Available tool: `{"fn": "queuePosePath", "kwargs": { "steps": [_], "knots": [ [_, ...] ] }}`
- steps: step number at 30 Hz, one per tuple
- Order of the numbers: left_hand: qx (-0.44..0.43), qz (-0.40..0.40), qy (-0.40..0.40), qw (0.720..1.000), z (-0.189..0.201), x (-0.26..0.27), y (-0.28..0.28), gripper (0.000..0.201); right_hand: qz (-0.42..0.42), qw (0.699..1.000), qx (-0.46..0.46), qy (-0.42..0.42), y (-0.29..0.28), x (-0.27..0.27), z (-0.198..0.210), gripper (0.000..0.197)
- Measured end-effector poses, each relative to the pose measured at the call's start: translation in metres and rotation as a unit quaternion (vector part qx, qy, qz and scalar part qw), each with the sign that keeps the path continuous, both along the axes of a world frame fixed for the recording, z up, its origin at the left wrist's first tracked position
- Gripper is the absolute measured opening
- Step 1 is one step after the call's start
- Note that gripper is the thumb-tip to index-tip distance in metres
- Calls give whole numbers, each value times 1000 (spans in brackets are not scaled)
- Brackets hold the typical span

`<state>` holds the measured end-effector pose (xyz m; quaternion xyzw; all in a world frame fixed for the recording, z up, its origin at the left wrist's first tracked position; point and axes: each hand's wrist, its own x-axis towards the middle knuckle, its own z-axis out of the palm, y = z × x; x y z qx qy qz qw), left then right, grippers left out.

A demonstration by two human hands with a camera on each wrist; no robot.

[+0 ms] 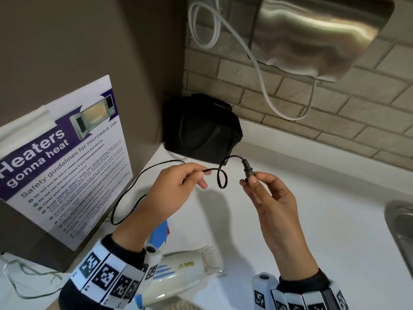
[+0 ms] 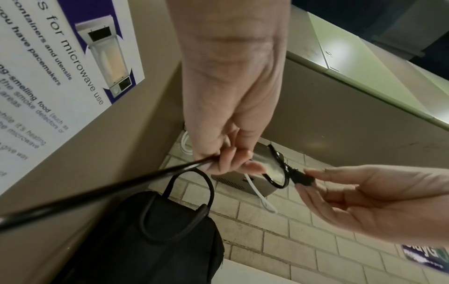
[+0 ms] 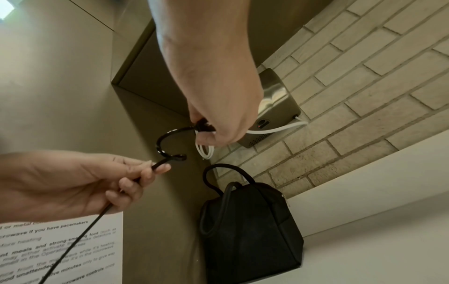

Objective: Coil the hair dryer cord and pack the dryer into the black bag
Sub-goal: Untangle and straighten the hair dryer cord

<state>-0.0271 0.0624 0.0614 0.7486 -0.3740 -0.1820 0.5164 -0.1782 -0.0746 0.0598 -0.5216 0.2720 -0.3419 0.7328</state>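
Observation:
A white and blue hair dryer (image 1: pixel 178 268) lies on the white counter (image 1: pixel 312 220) under my left wrist. Its thin black cord (image 1: pixel 125 198) runs up from there to both hands. My left hand (image 1: pixel 178 184) pinches the cord (image 2: pixel 145 178) between thumb and fingers. A small loop (image 1: pixel 222 179) hangs between the hands. My right hand (image 1: pixel 266 198) pinches the black plug (image 1: pixel 249 172) at the cord's end, also seen as the plug (image 2: pixel 300 177) and the plug (image 3: pixel 204 125). The black bag (image 1: pixel 201 130) stands upright in the counter's back corner, beyond the hands.
A laminated microwave poster (image 1: pixel 62 157) leans on the brown wall at left. A steel hand dryer (image 1: pixel 324 34) with a white cable (image 1: pixel 259 70) hangs on the brick wall. A steel sink (image 1: pixel 402 231) edges the counter at right. Clear tangled plastic (image 1: pixel 26 278) lies at lower left.

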Motion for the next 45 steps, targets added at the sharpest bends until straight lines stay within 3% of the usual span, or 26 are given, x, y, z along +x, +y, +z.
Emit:
{"fn": "queuePosePath", "kwargs": {
  "steps": [4,9,14,16,19,21,25,32,35,40,45],
  "knots": [
    [-13,67,21,997,3,4,4,18,-3,1000,-19,4,-3,-6,-3,14],
    [-90,74,52,992,13,6,8,19,39,991,-78,103,-7,-10,-15,29],
    [-96,21,70,993,21,-7,3,19,156,951,-160,213,-1,-10,-16,48],
    [-89,3,62,994,24,-12,2,20,155,949,-188,201,1,-8,-7,52],
    [-80,-16,52,995,28,-17,1,21,118,944,-277,133,7,-6,20,35],
    [-79,-26,47,995,30,-20,0,21,127,914,-367,119,12,-1,40,32],
    [-79,-45,17,996,32,-26,-1,22,125,827,-519,174,17,18,52,31],
    [-105,27,-9,994,38,-24,4,27,110,806,-536,226,11,30,37,27],
    [-108,41,-7,993,40,-21,7,30,121,797,-525,272,10,27,20,38],
    [-122,45,22,991,40,-12,14,35,98,767,-529,348,-7,22,-17,42],
    [-130,41,13,991,44,-9,17,36,89,760,-501,405,-22,20,-43,48]
  ]
}}
